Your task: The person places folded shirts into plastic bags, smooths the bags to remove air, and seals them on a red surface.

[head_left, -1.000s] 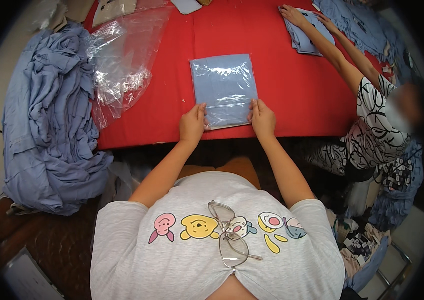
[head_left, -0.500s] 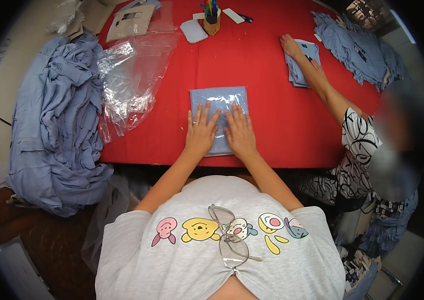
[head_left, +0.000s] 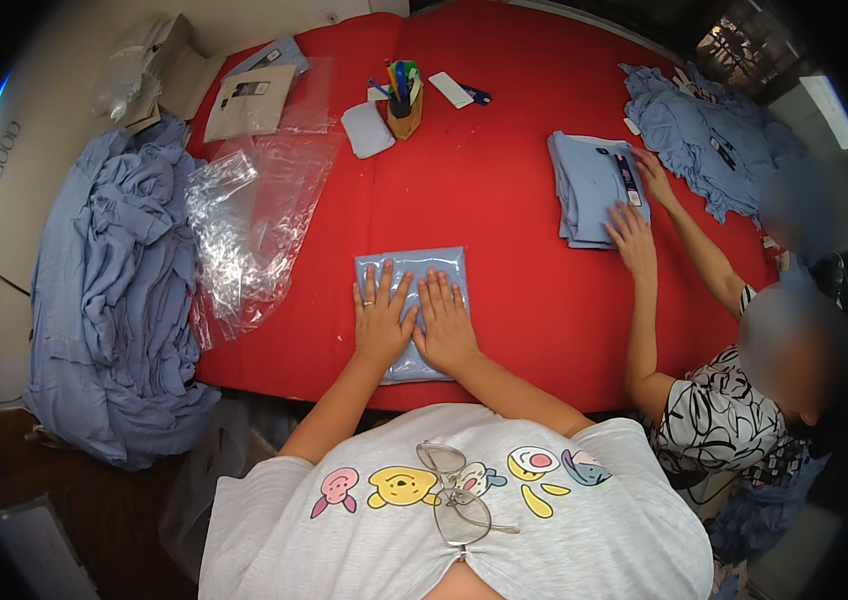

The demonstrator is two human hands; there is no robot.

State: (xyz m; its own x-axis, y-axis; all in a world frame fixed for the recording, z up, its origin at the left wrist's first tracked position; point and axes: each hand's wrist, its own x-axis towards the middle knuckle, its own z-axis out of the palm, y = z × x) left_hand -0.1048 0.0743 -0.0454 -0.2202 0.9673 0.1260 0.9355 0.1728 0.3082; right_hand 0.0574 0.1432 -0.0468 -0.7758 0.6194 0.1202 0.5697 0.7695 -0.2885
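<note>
A folded blue garment in a clear plastic bag [head_left: 412, 368] lies flat on the red-covered table, close to its front edge. Both my hands press on it from above. My left hand [head_left: 384, 320] rests palm down on its left half, fingers stretched out, with a ring on one finger. Beside it my right hand [head_left: 444, 322] lies flat on the right half, fingers extended and the thumbs almost touching. Light glints off the plastic around my fingers. Much of the package's middle is hidden under my hands.
Clear plastic bags [head_left: 264, 215] lie left, next to a big heap of blue garments [head_left: 114, 300]. A pen holder [head_left: 405, 112] and white cards [head_left: 369, 131] stand farther back. At right, a co-worker's hands [head_left: 634, 240] touch a folded blue stack [head_left: 584, 190]; more blue garments [head_left: 704, 150] lie beyond.
My view has shifted, so the table sits lower in it. My hands stay flat on the package and have come closer together. The co-worker now has both hands at the folded stack.
</note>
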